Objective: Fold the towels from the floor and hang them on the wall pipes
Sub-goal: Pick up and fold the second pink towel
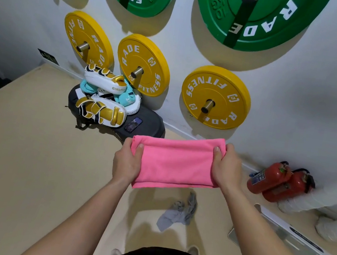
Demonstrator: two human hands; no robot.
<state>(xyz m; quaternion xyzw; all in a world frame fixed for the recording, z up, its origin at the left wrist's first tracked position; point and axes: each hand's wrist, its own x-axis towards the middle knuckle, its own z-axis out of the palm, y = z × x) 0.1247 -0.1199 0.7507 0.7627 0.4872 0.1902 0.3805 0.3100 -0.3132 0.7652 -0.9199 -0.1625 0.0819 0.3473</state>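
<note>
A pink towel (pixel 176 162) is folded into a flat rectangle and held in the air in front of me. My left hand (pixel 128 160) grips its left end and my right hand (pixel 227 167) grips its right end, thumbs on top. A crumpled grey towel (pixel 178 213) lies on the beige floor below the pink one. Metal wall pipes stick out of the white wall, each through a yellow weight plate: one pipe (pixel 207 106) just above the pink towel, another pipe (pixel 137 72) to its left, and a third pipe (pixel 83 46) further left.
Green weight plates (pixel 255 19) hang higher on the wall. A dark bag (pixel 152 124) stacked with white-gold pads (pixel 104 80) and a phone (pixel 133 124) sits on the floor by the wall. Two red fire extinguishers (pixel 274 180) lie at the right, with a white box (pixel 302 254) nearby.
</note>
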